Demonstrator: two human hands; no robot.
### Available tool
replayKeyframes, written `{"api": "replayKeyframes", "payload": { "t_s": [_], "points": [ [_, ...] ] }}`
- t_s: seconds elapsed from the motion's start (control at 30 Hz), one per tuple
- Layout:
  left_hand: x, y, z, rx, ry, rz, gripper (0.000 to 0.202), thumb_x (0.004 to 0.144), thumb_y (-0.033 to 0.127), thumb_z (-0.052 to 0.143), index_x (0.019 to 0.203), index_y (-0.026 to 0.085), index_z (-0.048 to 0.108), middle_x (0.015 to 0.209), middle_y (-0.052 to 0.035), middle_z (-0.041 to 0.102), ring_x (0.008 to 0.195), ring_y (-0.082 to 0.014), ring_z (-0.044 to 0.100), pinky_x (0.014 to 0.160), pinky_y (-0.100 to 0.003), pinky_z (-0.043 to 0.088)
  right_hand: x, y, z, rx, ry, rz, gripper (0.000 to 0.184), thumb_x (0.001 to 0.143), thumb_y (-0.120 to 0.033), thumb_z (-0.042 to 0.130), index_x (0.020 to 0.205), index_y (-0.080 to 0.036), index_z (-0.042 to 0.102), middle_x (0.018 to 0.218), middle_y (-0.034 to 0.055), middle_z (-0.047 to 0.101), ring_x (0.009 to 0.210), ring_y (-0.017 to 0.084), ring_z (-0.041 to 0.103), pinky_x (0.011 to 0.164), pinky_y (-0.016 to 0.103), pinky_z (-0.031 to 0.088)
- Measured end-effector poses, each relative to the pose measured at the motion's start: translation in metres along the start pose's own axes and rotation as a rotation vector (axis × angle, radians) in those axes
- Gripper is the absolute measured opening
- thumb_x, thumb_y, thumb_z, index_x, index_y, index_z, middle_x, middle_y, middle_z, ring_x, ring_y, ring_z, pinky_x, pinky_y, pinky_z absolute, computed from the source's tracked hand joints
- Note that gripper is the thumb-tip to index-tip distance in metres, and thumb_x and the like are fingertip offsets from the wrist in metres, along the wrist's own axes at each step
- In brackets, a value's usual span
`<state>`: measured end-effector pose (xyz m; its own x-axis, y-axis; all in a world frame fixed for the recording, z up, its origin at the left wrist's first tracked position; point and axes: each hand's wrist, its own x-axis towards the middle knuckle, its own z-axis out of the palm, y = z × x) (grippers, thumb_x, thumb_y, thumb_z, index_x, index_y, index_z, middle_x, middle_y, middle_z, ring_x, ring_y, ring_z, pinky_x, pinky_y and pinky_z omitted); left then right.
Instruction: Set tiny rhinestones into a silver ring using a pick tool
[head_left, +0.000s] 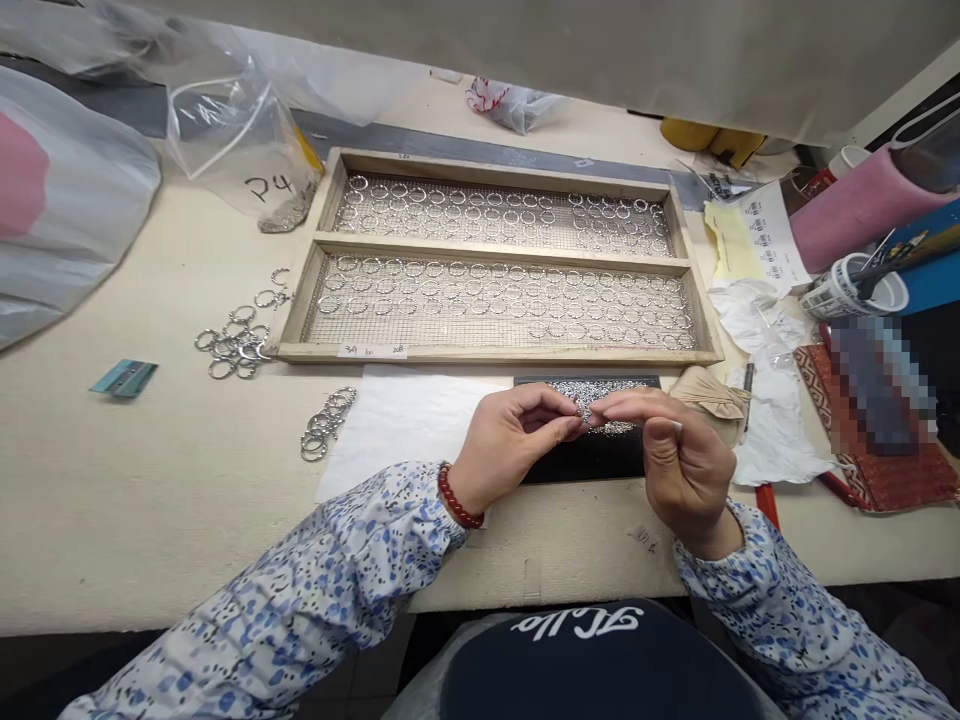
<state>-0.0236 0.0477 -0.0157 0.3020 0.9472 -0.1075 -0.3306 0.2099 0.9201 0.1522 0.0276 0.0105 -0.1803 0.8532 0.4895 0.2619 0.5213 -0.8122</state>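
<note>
My left hand (517, 435), with a red bead bracelet at its wrist, is closed in a pinch on a small silver ring (581, 408). Only part of that ring shows between the fingertips. From the other side my right hand (679, 455) meets it, index finger stretched to the ring and the other fingers curled. Whatever the right fingers may hold is too small to tell. Beneath both hands lies a black tray (585, 465) with many tiny shiny silver stones (630, 392) in its far part. White paper (405, 420) lies to the left of it.
Behind the hands, a wooden frame (495, 254) with mesh holds rows of silver rings. Loose rings (238, 345) and a ring chain or pile (328, 424) lie left. A marked plastic bag (247, 150), white tub (855, 288) and crumpled tissue (780, 430) stand around.
</note>
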Motion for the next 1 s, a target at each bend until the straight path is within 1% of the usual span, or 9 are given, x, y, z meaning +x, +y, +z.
{"api": "replayKeyframes", "payload": {
  "t_s": [0.27,0.5,0.73,1.0],
  "points": [
    [-0.0003,-0.0001,-0.0009,-0.005,-0.006,0.007,0.010,0.077,0.006,0.074,0.083,0.013,0.074,0.078,-0.0021,0.078,0.074,-0.0110,0.075,0.074,-0.016,0.061,0.0001,0.0022,0.0009,0.008,0.001,-0.002,0.029,0.098,-0.012,0.043,0.108,-0.020,0.069,0.097,0.0058,0.073,0.097,0.018,0.069,0.087,0.037,0.056],
    [-0.0002,-0.0001,0.0001,-0.019,-0.017,0.020,0.009,0.076,0.006,0.075,0.081,0.014,0.074,0.077,-0.0013,0.078,0.073,-0.0100,0.075,0.074,-0.014,0.061,0.0001,0.0019,0.0008,0.005,-0.009,-0.007,0.030,0.098,-0.012,0.043,0.108,-0.020,0.069,0.097,0.0053,0.073,0.098,0.017,0.069,0.087,0.037,0.057],
    [-0.0003,-0.0002,-0.0006,0.011,0.014,0.008,0.008,0.074,0.007,0.077,0.079,0.013,0.074,0.078,-0.0024,0.077,0.074,-0.0121,0.075,0.075,-0.018,0.062,-0.0009,0.0021,0.0008,0.014,0.013,-0.004,0.030,0.098,-0.013,0.042,0.108,-0.020,0.069,0.098,0.0058,0.073,0.096,0.018,0.070,0.086,0.039,0.057],
    [0.0001,-0.0005,-0.0011,0.033,0.010,0.037,0.008,0.074,0.008,0.077,0.078,0.013,0.073,0.078,-0.0028,0.076,0.074,-0.0133,0.075,0.076,-0.021,0.063,-0.0001,0.0016,0.0002,-0.006,0.005,-0.003,0.029,0.098,-0.013,0.043,0.107,-0.021,0.070,0.098,0.0053,0.074,0.096,0.018,0.070,0.086,0.038,0.057]
  ]
}}
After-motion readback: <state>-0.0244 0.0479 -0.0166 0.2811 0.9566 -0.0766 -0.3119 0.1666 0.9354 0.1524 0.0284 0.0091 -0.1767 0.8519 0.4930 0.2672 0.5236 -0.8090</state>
